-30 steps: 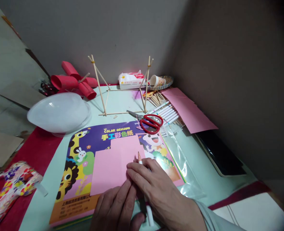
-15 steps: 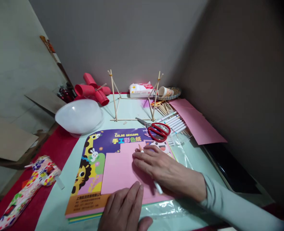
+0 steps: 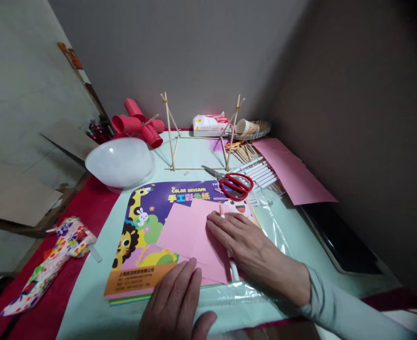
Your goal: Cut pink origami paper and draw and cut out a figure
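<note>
Seemingly positioning flat pink paper sheets (image 3: 195, 236), with slim white pen (image 3: 234, 270) grasped in right hand (image 3: 242, 240), left hand (image 3: 175, 301) unclenched; needs aligning.

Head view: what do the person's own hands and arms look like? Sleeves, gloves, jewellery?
Left hand: bare, no glove or ring visible; its forearm is out of frame. Right hand: also bare, no ring or watch visible. The right arm wears a long, pale grey-blue fabric sleeve, creased near its end, stopping short of the wrist.

Pink paper pieces (image 3: 180, 227) overlap askew on the origami pack (image 3: 152, 231) beside a white pen (image 3: 234, 271).
</note>
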Action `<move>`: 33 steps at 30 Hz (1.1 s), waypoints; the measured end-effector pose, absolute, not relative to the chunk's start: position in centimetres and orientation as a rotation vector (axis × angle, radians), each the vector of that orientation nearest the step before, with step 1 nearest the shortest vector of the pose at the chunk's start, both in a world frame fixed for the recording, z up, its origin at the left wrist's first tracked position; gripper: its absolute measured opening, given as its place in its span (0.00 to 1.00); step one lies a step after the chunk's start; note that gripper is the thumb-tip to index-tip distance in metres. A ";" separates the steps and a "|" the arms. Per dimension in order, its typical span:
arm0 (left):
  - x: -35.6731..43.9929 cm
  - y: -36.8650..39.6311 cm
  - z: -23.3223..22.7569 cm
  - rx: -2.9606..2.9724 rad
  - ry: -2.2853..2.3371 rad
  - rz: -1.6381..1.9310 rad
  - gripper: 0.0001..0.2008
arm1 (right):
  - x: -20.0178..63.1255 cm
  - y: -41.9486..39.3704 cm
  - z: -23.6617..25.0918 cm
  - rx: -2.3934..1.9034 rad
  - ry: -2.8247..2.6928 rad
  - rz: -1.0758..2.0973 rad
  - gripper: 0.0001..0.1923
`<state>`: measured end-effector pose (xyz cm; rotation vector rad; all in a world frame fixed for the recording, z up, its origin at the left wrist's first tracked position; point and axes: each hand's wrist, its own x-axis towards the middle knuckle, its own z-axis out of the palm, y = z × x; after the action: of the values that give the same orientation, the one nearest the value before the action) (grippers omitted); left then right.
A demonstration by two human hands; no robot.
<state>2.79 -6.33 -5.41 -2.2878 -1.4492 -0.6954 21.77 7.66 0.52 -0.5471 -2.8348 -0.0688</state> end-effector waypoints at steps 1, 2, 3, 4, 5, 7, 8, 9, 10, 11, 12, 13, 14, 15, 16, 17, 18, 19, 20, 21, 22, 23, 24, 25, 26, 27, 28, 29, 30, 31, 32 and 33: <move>2.7 -6.6 -5.4 -2.308 -1.456 -0.667 0.22 | 21.9 7.8 0.5 -0.541 -2.835 -0.059 0.21; 2.6 -6.8 -5.3 -2.325 -1.475 -0.646 0.23 | 22.0 7.8 0.4 -0.544 -2.839 -0.051 0.21; 2.6 -7.1 -5.3 -2.339 -1.495 -0.636 0.23 | 22.0 7.8 0.4 -0.555 -2.845 -0.049 0.21; 2.7 -7.4 -5.2 -2.350 -1.513 -0.636 0.22 | 22.0 7.8 0.3 -0.573 -2.854 -0.052 0.21; 2.7 -7.6 -5.2 -2.358 -1.528 -0.643 0.22 | 22.0 7.7 0.2 -0.600 -2.866 -0.060 0.20; 2.8 -8.0 -5.2 -2.375 -1.533 -0.660 0.23 | 22.0 7.3 0.1 -0.671 -2.894 -0.085 0.19; 2.9 -8.2 -5.3 -2.385 -1.526 -0.662 0.24 | 21.9 7.0 0.1 -0.707 -2.910 -0.103 0.19; 2.9 -8.2 -5.3 -2.392 -1.517 -0.664 0.25 | 21.9 6.7 0.1 -0.736 -2.925 -0.122 0.18; 3.0 -8.3 -5.4 -2.395 -1.512 -0.665 0.25 | 21.9 6.4 0.2 -0.756 -2.935 -0.145 0.18; 3.0 -8.3 -5.4 -2.392 -1.506 -0.675 0.25 | 21.9 6.1 0.3 -0.767 -2.938 -0.167 0.17; 3.0 -8.2 -5.4 -2.388 -1.507 -0.688 0.25 | 22.0 5.9 0.5 -0.767 -2.937 -0.182 0.18; 2.9 -8.2 -5.4 -2.385 -1.511 -0.699 0.25 | 22.2 5.7 0.7 -0.760 -2.932 -0.189 0.18; 2.9 -8.2 -5.3 -2.386 -1.516 -0.704 0.25 | 22.3 5.7 0.8 -0.746 -2.926 -0.187 0.18; 2.8 -8.2 -5.1 -2.388 -1.519 -0.704 0.25 | 22.6 5.9 1.0 -0.719 -2.924 -0.178 0.18; 2.6 -8.2 -4.9 -2.395 -1.521 -0.696 0.25 | 22.8 6.1 1.1 -0.691 -2.924 -0.165 0.18; 2.5 -8.2 -4.8 -2.397 -1.520 -0.685 0.25 | 23.1 6.4 1.2 -0.658 -2.927 -0.154 0.18; 2.4 -8.2 -4.6 -2.391 -1.528 -0.674 0.25 | 23.4 6.8 1.2 -0.618 -2.932 -0.143 0.18; 2.3 -8.2 -4.4 -2.381 -1.543 -0.664 0.25 | 23.6 7.2 1.2 -0.576 -2.935 -0.132 0.18; 2.2 -8.2 -4.2 -2.372 -1.565 -0.653 0.25 | 23.8 7.5 1.2 -0.537 -2.934 -0.116 0.18; 2.2 -8.2 -4.1 -2.366 -1.580 -0.646 0.25 | 24.1 7.8 1.1 -0.496 -2.929 -0.096 0.18; 2.3 -8.2 -4.0 -2.359 -1.590 -0.644 0.25 | 24.3 8.0 1.1 -0.455 -2.921 -0.072 0.18; 2.3 -8.1 -3.9 -2.356 -1.591 -0.644 0.25 | 24.4 8.0 1.1 -0.417 -2.912 -0.048 0.18; 2.4 -8.1 -3.8 -2.356 -1.594 -0.643 0.25 | 24.6 8.0 1.1 -0.392 -2.908 -0.028 0.18; 2.5 -8.0 -3.8 -2.355 -1.594 -0.645 0.25 | 24.8 7.9 1.1 -0.378 -2.908 -0.019 0.18; 2.6 -8.0 -3.7 -2.352 -1.599 -0.645 0.25 | 25.0 7.7 1.1 -0.376 -2.917 -0.017 0.19; 2.7 -8.0 -3.7 -2.352 -1.613 -0.634 0.25 | 25.3 7.4 1.2 -0.392 -2.924 -0.029 0.19; 2.8 -7.9 -3.7 -2.350 -1.630 -0.613 0.25 | 25.5 6.9 1.2 -0.424 -2.926 -0.054 0.19; 2.9 -7.9 -3.6 -2.348 -1.637 -0.587 0.25 | 25.7 6.4 1.2 -0.464 -2.926 -0.088 0.19; 3.0 -7.8 -3.6 -2.336 -1.649 -0.560 0.25 | 25.9 5.8 1.2 -0.510 -2.921 -0.129 0.20; 3.1 -7.7 -3.5 -2.320 -1.670 -0.535 0.25 | 26.0 5.2 1.1 -0.557 -2.906 -0.174 0.19; 3.3 -7.6 -3.5 -2.304 -1.691 -0.510 0.25 | 26.1 4.5 1.0 -0.606 -2.890 -0.215 0.20; 3.4 -7.4 -3.4 -2.293 -1.701 -0.493 0.25 | 26.0 3.9 0.8 -0.651 -2.875 -0.248 0.20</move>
<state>3.39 -7.45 -3.45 -2.2933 -1.7010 -0.4929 26.02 3.89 0.77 -0.6508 -2.8747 -0.2483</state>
